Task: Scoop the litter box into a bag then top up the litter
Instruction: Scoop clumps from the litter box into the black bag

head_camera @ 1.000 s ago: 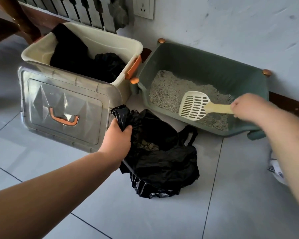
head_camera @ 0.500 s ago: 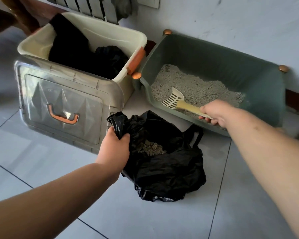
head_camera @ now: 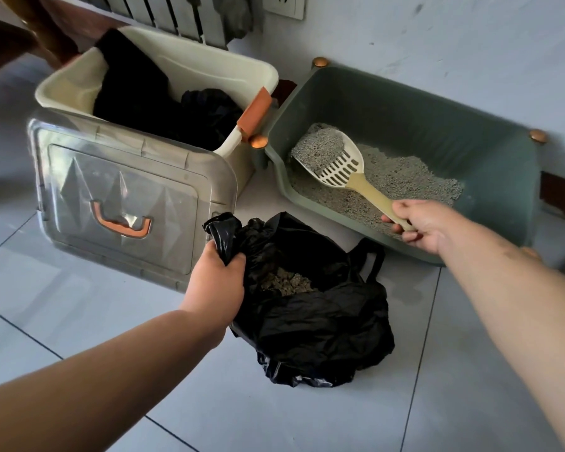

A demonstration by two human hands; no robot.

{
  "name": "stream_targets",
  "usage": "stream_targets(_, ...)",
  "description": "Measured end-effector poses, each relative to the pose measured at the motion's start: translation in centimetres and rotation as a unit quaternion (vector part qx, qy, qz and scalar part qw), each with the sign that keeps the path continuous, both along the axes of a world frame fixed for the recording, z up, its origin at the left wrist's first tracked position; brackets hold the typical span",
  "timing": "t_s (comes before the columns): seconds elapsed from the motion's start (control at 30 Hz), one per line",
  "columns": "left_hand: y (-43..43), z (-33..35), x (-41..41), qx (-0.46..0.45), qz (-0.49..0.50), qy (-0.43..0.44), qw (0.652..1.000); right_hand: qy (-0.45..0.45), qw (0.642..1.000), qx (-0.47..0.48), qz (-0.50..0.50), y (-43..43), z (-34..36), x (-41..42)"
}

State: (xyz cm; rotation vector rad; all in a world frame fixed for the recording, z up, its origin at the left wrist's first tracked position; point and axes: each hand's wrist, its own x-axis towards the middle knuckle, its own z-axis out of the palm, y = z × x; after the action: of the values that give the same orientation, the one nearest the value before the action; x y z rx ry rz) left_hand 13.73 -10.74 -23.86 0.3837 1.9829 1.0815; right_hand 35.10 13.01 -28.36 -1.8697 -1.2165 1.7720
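Note:
A green litter box stands on the floor against the wall, with grey litter spread over its bottom. My right hand grips the handle of a cream slotted scoop. The scoop is raised above the box's left end and carries a heap of grey litter. A black plastic bag lies open on the tiles in front of the box, with clumped litter inside. My left hand grips the bag's left edge and holds it up.
A cream storage bin holding dark bags stands left of the litter box. Its clear lid with an orange handle leans against the bin's front. A radiator and a wall socket are behind.
The scoop dipped into the litter at the box's left end and came up loaded with litter. My left hand kept its hold on the bag's edge.

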Motion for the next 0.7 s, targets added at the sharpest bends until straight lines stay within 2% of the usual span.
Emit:
stream_targets(0.3,-0.1,0.4,0.2,0.005,-0.01,0.002,1.0,0.009,1.0,0.01,-0.013,-1.1,0.4,1.0)
stream_targets(0.7,-0.1,0.9,0.4,0.009,-0.019,0.024,1.0,-0.028,0.999,0.041,-0.006,-0.9,1.9,1.9)
